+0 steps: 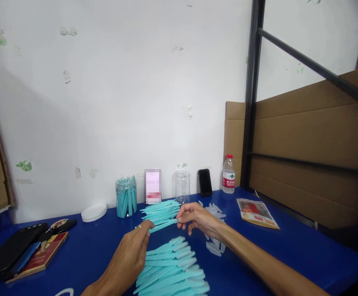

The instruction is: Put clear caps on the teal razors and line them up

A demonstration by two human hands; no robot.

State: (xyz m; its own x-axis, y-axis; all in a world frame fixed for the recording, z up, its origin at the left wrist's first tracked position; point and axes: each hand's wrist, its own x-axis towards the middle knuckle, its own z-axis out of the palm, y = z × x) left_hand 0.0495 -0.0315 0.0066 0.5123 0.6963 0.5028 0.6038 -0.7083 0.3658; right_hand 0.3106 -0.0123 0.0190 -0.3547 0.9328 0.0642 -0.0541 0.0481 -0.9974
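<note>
Between my two hands lies a slim turquoise stick point(163, 225) that looks like an eyebrow razor. My left hand point(132, 246), with a ring on one finger, pinches its left end. At its right end, the fingertips of my right hand point(194, 218) are closed around the tip; whether a cap is there I cannot make out. Just behind is a pile of turquoise razors point(160, 209). Nearer to me, a second pile of turquoise razors point(175, 267) has pale translucent caps on the right ends. Loose translucent caps point(214, 248) lie beside and behind my right forearm.
Against the wall stand a clear jar of turquoise razors point(126, 199), an empty clear jar point(183, 185), a phone point(205, 182) and a water bottle point(228, 174). A white lid point(94, 212) lies left, a packet point(257, 213) right. A red booklet point(43, 257) and keys are far left.
</note>
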